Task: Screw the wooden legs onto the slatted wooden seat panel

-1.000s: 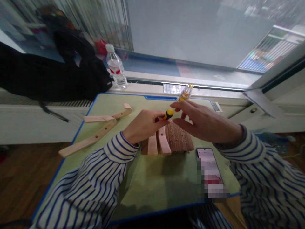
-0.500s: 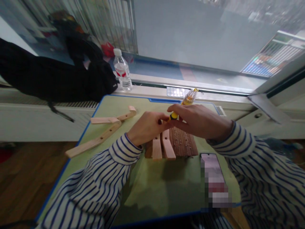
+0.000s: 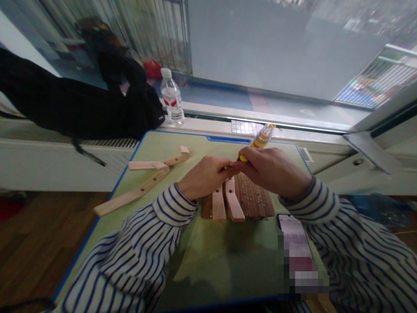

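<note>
Dirs = o'clock from the mid of the brown board (image 3: 250, 204), which lies on the green worktop (image 3: 208, 265) w/ its blue edge. R hand (image 3: 275, 170), at 2 o'clock, is wrapped tight round a yellow & black handle (image 3: 243, 158) at 12 o'clock. L hand (image 3: 208, 176), at 10 o'clock, has its fingers bent in, tips right by the handle's dark end; can't tell if it grips anything. 2 pale wood strips (image 3: 219, 209) lie side by side on the L part of the board, a dark hole in each, far ends hidden by the hands. Tiny shiny bits (image 3: 257, 191) dot the R part. A clear & yellow thing (image 3: 263, 135) pokes out past R hand at 1 o'clock; can't tell what it is. A long bent stick (image 3: 127, 196) lies at 9 o'clock, another bent stick (image 3: 177, 160) close by at 10. Phone (image 3: 295, 232), part blurred, is at 4 o'clock. Clear btl (image 3: 172, 102) stands at 11 on the white sill (image 3: 208, 124), next to a black cloth thing (image 3: 97, 108) at 10.
</note>
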`<state>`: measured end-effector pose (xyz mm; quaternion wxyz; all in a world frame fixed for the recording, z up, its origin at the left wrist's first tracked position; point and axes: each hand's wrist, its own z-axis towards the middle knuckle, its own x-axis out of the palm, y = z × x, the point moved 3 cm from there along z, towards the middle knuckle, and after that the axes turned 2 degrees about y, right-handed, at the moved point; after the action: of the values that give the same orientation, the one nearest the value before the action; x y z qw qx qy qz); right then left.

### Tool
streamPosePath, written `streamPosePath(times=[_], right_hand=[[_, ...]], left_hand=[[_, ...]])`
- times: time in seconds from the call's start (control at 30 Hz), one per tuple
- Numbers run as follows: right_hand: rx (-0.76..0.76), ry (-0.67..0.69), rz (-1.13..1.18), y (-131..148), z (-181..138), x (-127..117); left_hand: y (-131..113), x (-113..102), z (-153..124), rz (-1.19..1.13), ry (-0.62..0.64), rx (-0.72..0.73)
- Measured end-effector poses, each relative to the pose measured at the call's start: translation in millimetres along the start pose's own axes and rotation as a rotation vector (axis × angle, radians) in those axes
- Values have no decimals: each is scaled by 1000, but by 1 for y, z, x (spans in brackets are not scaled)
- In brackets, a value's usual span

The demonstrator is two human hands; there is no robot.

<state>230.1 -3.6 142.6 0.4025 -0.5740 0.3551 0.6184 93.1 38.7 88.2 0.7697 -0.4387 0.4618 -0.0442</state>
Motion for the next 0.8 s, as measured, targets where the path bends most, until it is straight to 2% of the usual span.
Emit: streamPosePath(times=[0.13, 0.4, 0.63, 0.8], right_hand=[[23, -24, -18, -1, 0, 4], [42, -16, -28, -2, 0, -4], [-120, 48, 69, 3, -5, -19], [-68, 8, -11, 1, -4, -15]], left_hand=[[-1, 1, 0, -16, -10, 4], [-2, 2, 1, 97, -159, -76], [0, 3, 0, 37, -119, -69], [4, 2, 1, 25, -78, -77]])
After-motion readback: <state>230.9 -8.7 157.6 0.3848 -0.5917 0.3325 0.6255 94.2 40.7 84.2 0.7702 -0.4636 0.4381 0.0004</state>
